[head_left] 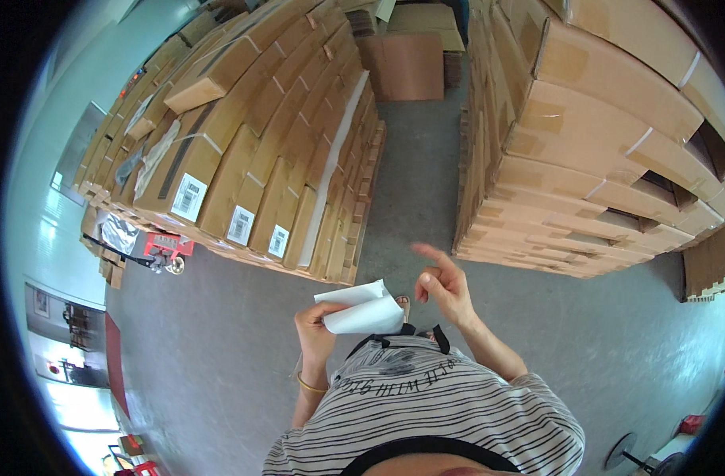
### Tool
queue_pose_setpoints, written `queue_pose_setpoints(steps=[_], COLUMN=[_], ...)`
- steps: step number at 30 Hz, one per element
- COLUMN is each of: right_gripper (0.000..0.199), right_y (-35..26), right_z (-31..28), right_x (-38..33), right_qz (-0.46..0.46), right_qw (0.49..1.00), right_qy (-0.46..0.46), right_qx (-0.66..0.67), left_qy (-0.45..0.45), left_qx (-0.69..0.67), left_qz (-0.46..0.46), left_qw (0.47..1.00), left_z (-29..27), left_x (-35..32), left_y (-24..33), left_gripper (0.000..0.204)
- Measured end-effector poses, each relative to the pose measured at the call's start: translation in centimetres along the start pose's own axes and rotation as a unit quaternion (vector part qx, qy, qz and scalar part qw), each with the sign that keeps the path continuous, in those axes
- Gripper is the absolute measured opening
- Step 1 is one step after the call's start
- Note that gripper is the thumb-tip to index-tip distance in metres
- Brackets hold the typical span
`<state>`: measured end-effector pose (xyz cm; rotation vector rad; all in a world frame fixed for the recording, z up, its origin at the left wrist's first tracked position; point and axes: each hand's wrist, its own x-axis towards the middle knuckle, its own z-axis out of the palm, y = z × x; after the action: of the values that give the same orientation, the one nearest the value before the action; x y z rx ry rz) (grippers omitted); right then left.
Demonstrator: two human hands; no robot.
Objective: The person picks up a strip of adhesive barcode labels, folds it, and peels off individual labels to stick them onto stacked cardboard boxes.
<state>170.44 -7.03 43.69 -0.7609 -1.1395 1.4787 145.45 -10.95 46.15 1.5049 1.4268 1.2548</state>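
My left hand [319, 329] grips white paper [366, 311], curled and folded over on itself, in front of my waist. The paper seems to have more than one layer; whether anything is printed on it I cannot make out. My right hand [446, 289] is raised to the right of the paper, apart from it, with nothing in it. Its index finger points forward and is smeared by motion, the thumb stands off, and the other fingers are partly curled. Ahead on the left stands a pallet stack of cardboard boxes [231, 178], several bearing white labels [240, 225].
Another tall stack of cardboard boxes [561, 151] rises on the right, with a narrow grey floor aisle [414, 166] between the stacks. Flat cardboard [402, 67] stands at the aisle's far end. A red wheeled cart [168, 250] is at the left stack's near corner.
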Motion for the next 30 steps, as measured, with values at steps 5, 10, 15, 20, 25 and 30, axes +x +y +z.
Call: queue_pose_setpoints(steps=[5, 10, 15, 20, 25, 30], right_gripper=[0.024, 0.021, 0.021, 0.023, 0.026, 0.024], right_y=[-0.5, -0.9, -0.2, -0.3, -0.8, -0.7], right_z=[1.4, 1.9, 1.9, 2.2, 2.2, 2.8], right_x=[-0.5, 0.0, -0.5, -1.0, -1.2, -1.2], right_qz=[-0.078, -0.122, -0.090, -0.059, -0.024, -0.012], right_qw=[0.991, 0.977, 0.979, 0.984, 0.985, 0.987], right_qy=[-0.054, -0.085, -0.092, -0.092, -0.087, -0.062], right_qx=[-0.096, -0.152, -0.162, -0.138, -0.150, -0.151], left_qy=[-0.014, -0.017, -0.019, -0.025, -0.027, -0.031], left_qx=[0.027, 0.010, 0.002, -0.006, -0.011, 0.011], left_qz=[-0.001, 0.004, -0.011, -0.020, -0.015, -0.015], left_qw=[1.000, 1.000, 1.000, 0.999, 0.999, 0.999], left_z=[0.2, 0.1, 0.5, 0.7, 0.7, 0.7], left_x=[-0.1, -0.5, -0.8, -0.8, -0.5, -0.3], left_y=[-0.1, -0.2, -0.1, 0.0, -0.1, -0.2], left_gripper=[0.014, 0.014, 0.013, 0.011, 0.012, 0.012])
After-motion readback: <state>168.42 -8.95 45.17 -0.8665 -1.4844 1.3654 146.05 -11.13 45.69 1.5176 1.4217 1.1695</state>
